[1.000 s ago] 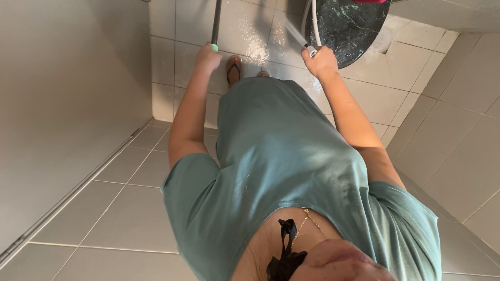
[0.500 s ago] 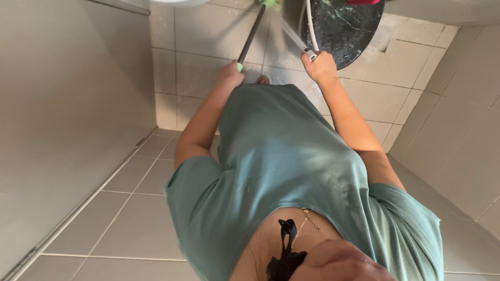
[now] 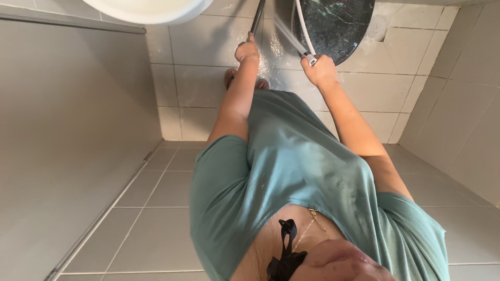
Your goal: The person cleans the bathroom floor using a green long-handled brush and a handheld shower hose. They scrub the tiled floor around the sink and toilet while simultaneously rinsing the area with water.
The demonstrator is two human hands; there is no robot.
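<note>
A tiled bathroom seen from above, looking down the person's own body: pale square floor tiles, wet and glistening near the feet, with grey tiled wall on the left and more tile on the right. A white rounded basin juts in at the top left, and a dark green marbled round surface sits at the top right. The person wears a teal garment and sandals. The left hand is stretched forward, fingers closed around the end of a dark pole handle that runs off the top edge, angled as if its working end meets the floor out of view. The right hand grips a small spray nozzle on a white hose, fingers wrapped tight; a stream of water shoots from it toward the floor beside the pole, so the jet lands where the pole reaches. Both hands are near each other, raised ahead of the body, close to the marbled surface.
</note>
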